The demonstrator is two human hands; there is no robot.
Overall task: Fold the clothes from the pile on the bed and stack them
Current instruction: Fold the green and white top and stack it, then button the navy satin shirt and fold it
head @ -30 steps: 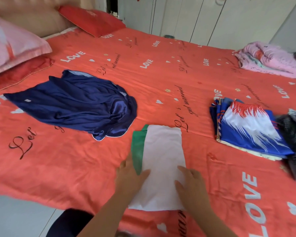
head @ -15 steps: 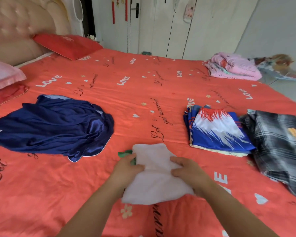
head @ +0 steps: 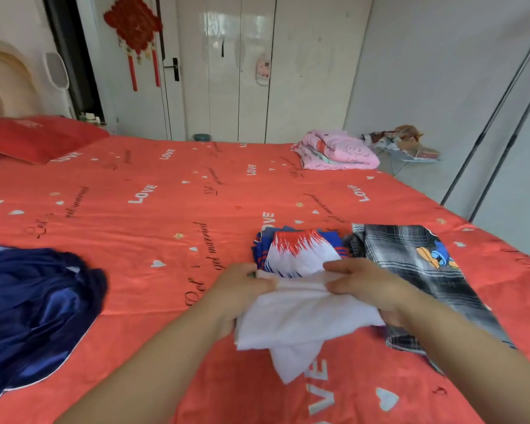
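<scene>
A folded white garment hangs lifted above the red bed, just in front of the folded blue, white and red garment. My left hand grips its left edge and my right hand grips its right edge. One corner of the white cloth droops down toward the sheet. A rumpled navy satin garment lies spread at the left. A folded black and white plaid garment with a cartoon patch lies to the right of the blue one.
A folded pink blanket sits at the far right corner of the bed. A red pillow lies at the far left by the headboard. White wardrobe doors and a door stand behind the bed.
Both hands picked the folded white garment up off the sheet and carried it right, toward the blue, white and red folded garment. The view swung to the right and up.
</scene>
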